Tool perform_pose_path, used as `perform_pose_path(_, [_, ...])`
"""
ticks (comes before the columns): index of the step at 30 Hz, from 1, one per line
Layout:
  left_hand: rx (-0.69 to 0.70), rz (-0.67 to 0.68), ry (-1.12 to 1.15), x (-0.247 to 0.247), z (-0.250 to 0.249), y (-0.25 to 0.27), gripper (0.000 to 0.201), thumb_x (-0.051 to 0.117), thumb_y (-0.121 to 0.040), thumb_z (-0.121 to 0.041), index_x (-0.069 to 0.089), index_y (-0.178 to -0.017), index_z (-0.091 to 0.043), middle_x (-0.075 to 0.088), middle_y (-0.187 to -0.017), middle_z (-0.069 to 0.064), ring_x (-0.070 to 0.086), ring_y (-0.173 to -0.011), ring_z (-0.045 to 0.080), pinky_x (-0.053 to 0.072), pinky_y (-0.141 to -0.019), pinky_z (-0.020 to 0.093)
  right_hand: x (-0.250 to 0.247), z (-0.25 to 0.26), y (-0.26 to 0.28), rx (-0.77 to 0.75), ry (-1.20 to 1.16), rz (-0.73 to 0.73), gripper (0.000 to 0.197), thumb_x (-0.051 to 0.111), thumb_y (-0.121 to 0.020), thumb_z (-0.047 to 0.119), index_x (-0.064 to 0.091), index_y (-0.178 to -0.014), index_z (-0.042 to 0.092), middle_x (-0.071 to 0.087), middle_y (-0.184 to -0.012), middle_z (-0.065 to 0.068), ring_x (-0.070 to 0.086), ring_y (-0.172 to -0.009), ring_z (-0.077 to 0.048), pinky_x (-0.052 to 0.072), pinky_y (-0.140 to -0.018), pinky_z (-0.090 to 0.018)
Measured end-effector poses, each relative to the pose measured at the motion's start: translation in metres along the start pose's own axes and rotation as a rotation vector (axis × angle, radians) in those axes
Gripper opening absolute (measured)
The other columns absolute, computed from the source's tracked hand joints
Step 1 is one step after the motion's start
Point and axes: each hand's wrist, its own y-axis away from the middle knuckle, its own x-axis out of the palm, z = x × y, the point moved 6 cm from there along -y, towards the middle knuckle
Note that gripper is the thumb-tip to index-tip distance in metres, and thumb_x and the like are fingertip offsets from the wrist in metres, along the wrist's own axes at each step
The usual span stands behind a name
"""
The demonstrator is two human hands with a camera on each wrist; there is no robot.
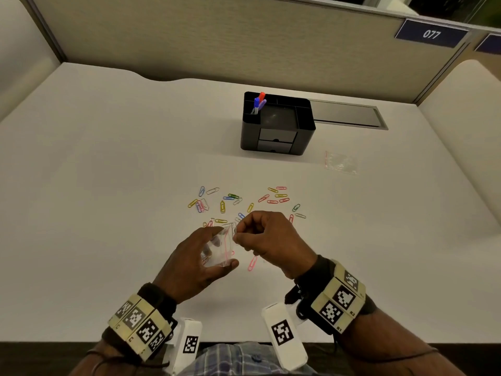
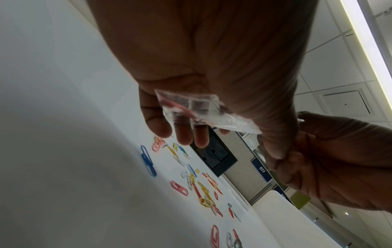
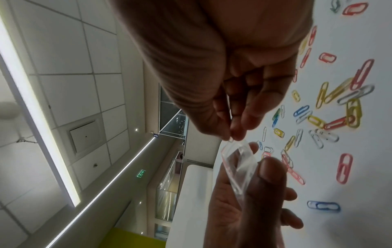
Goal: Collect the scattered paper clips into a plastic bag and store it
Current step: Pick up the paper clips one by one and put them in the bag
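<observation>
Left hand (image 1: 199,263) grip cradles the clear zip bag (image 1: 218,246); right hand (image 1: 267,238) grip pinches its rim above scattered paper clips (image 1: 238,202).

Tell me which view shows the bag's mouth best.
Right wrist: the bag mouth faces the camera, right hand pinching its lip. Head shows the bag side-on in the left hand; left wrist shows only crumpled film.

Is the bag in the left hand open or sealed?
Open: the plastic bag gapes at its mouth, held by the left hand while the right hand pinches its rim.
</observation>
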Motion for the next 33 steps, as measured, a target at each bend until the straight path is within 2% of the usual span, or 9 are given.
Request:
perform_pose_path(4, [0.013, 0.0, -0.033, 0.001, -0.001, -0.002, 0.064, 0.056, -0.062, -0.073, 0.032, -0.116, -0.048, 0.047, -0.103, -0.024, 0.054, -0.09, 0.003, 0.05, -0.069, 0.013, 0.004, 0.0, 0.001, 0.037, 0.119, 0.063, 0.006, 0.069, -0.081, 0.008, 0.071, -0.085, 0.012, 0.066, -0.073, 0.003, 0.058, -0.065, -0.01, 0.048, -0.063, -0.02])
perform_pose_path(7, [0.016, 0.01, -0.039, 0.003, 0.002, -0.002, 0.069, 0.057, -0.062, -0.075, 0.038, -0.121, -0.043, 0.052, -0.111, -0.016, 0.056, -0.092, 0.007, 0.055, -0.073, 0.022, 0.005, -0.001, 0.001, 0.05, 0.151, 0.083, 0.009, 0.07, -0.082, 0.012, 0.073, -0.089, 0.008, 0.071, -0.083, -0.005, 0.059, -0.066, -0.009, 0.049, -0.062, -0.019])
perform_pose_path(10, [0.013, 0.019, -0.043, 0.005, 0.005, -0.002, 0.077, 0.054, -0.063, -0.079, 0.04, -0.126, -0.038, 0.054, -0.115, -0.012, 0.057, -0.094, 0.01, 0.058, -0.075, 0.029, 0.004, 0.0, 0.0, 0.042, 0.132, 0.08, 0.014, 0.071, -0.083, 0.02, 0.075, -0.091, 0.009, 0.074, -0.082, -0.003, 0.06, -0.064, -0.005, 0.046, -0.058, -0.017])
perform_pose_path(15, [0.023, 0.027, -0.023, 0.005, 0.004, -0.002, 0.069, 0.052, -0.062, -0.081, 0.034, -0.119, -0.049, 0.052, -0.117, -0.013, 0.057, -0.097, 0.01, 0.058, -0.077, 0.029, 0.004, -0.004, -0.002, 0.07, 0.133, 0.098, 0.016, 0.07, -0.085, 0.022, 0.075, -0.094, 0.01, 0.071, -0.078, 0.002, 0.058, -0.063, -0.004, 0.045, -0.057, -0.016])
perform_pose_path(19, [0.022, 0.014, -0.021, 0.003, 0.0, -0.002, 0.064, 0.057, -0.063, -0.076, 0.034, -0.117, -0.051, 0.054, -0.113, -0.015, 0.056, -0.092, 0.007, 0.057, -0.074, 0.028, 0.005, -0.004, -0.002, 0.065, 0.116, 0.113, 0.013, 0.069, -0.085, 0.022, 0.075, -0.091, 0.011, 0.071, -0.076, 0.002, 0.058, -0.06, -0.003, 0.044, -0.055, -0.016])
perform_pose_path(23, [0.002, -0.014, -0.013, -0.004, -0.002, 0.001, 0.061, 0.059, -0.062, -0.072, 0.034, -0.114, -0.053, 0.049, -0.104, -0.027, 0.056, -0.09, 0.004, 0.055, -0.072, 0.025, -0.028, -0.013, -0.009, 0.035, 0.105, -0.074, 0.009, 0.071, -0.082, 0.022, 0.072, -0.083, 0.014, 0.072, -0.076, -0.002, 0.061, -0.06, -0.007, 0.049, -0.054, -0.021])
perform_pose_path(26, [-0.028, -0.037, 0.025, -0.009, 0.005, 0.003, 0.064, 0.057, -0.059, -0.079, 0.036, -0.114, -0.054, 0.054, -0.106, -0.017, 0.057, -0.09, 0.006, 0.054, -0.07, 0.023, -0.064, -0.038, -0.015, 0.078, 0.216, -0.23, 0.005, 0.071, -0.082, 0.018, 0.07, -0.081, 0.014, 0.07, -0.072, 0.0, 0.063, -0.057, -0.009, 0.051, -0.056, -0.021])
perform_pose_path(30, [-0.067, -0.047, 0.032, -0.012, 0.009, 0.004, 0.087, 0.052, -0.054, -0.085, 0.043, -0.126, -0.036, 0.055, -0.111, -0.013, 0.056, -0.092, 0.004, 0.047, -0.067, 0.011, -0.086, -0.081, -0.02, 0.223, 0.431, -0.201, 0.008, 0.071, -0.081, 0.016, 0.067, -0.084, 0.01, 0.071, -0.083, -0.004, 0.069, -0.073, -0.018, 0.058, -0.075, -0.032])
perform_pose_path(33, [-0.072, -0.045, 0.032, -0.011, 0.008, 0.005, 0.083, 0.055, -0.056, -0.08, 0.043, -0.125, -0.037, 0.055, -0.112, -0.011, 0.056, -0.094, 0.004, 0.046, -0.067, 0.01, -0.08, -0.096, -0.02, 0.243, 0.674, -0.106, 0.024, 0.071, -0.082, 0.024, 0.064, -0.102, 0.014, 0.061, -0.095, 0.001, 0.059, -0.088, -0.016, 0.049, -0.078, -0.026])
